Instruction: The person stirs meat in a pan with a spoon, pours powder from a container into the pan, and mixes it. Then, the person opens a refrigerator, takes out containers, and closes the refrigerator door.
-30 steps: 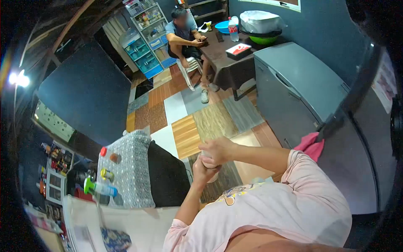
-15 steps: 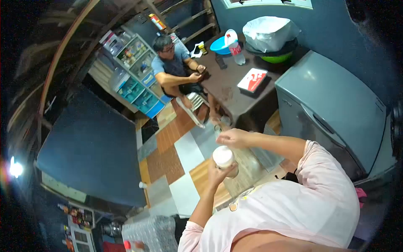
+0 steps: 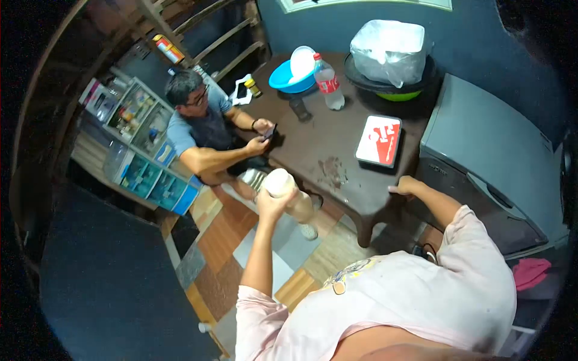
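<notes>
My left hand (image 3: 272, 203) is wrapped round a jar with a white lid (image 3: 278, 182), held up in front of the table's near side; most of the jar's body is hidden by my fingers. Over by the table's right front edge, my right hand (image 3: 407, 186) reaches out with a finger extended and holds nothing visible. Beyond it on the brown table (image 3: 313, 141) lies a black box with a red and white top (image 3: 379, 141). Wet patches show on the tabletop between the box and my left hand.
A seated person (image 3: 205, 123) holds a phone (image 3: 270, 132) at the table's left. A soda bottle (image 3: 330, 87), a blue basin (image 3: 290, 80), a dark cup (image 3: 300, 109) and a plastic-covered container (image 3: 388, 51) stand on the table. A grey refrigerator (image 3: 487, 144) is at right.
My view has turned towards the table. My hands, together round the jar earlier, have parted: the left carries the jar leftward and up, while the right has moved away to the table's edge.
</notes>
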The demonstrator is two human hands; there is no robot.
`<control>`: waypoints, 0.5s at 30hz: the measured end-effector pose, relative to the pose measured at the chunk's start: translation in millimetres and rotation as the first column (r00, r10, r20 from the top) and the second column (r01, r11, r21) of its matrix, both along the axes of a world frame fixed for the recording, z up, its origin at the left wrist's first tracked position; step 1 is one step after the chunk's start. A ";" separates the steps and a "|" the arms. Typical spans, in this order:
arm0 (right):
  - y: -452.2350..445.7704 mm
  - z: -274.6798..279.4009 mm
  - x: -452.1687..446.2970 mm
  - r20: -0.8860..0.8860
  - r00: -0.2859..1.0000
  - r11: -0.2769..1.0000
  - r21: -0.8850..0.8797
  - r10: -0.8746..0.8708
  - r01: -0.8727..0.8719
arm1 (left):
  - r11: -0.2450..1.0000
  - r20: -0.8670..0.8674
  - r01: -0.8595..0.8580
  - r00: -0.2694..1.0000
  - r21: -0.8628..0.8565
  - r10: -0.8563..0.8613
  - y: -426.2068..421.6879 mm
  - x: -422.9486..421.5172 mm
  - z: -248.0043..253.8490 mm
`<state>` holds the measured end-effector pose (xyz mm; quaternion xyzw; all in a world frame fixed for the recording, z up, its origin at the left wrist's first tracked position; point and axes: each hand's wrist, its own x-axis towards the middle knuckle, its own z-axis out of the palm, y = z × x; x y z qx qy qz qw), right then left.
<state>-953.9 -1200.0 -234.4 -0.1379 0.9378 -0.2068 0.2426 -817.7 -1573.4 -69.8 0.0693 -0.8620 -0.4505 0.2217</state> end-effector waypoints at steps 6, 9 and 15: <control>17.6 9.7 55.5 -0.005 0.996 0.995 0.053 -0.086 0.086 | 0.992 -0.234 0.113 0.964 -0.065 -0.125 -46.7 -128.4 16.6; 33.7 -2.2 79.9 0.002 0.992 0.986 0.117 -0.124 0.123 | 0.989 -0.042 -0.040 0.999 -0.142 0.034 -47.9 -162.3 39.6; 28.9 6.3 102.9 0.223 0.928 0.940 0.237 -0.300 0.247 | 0.968 -0.068 -0.137 0.990 -0.213 0.125 -91.0 -269.6 35.5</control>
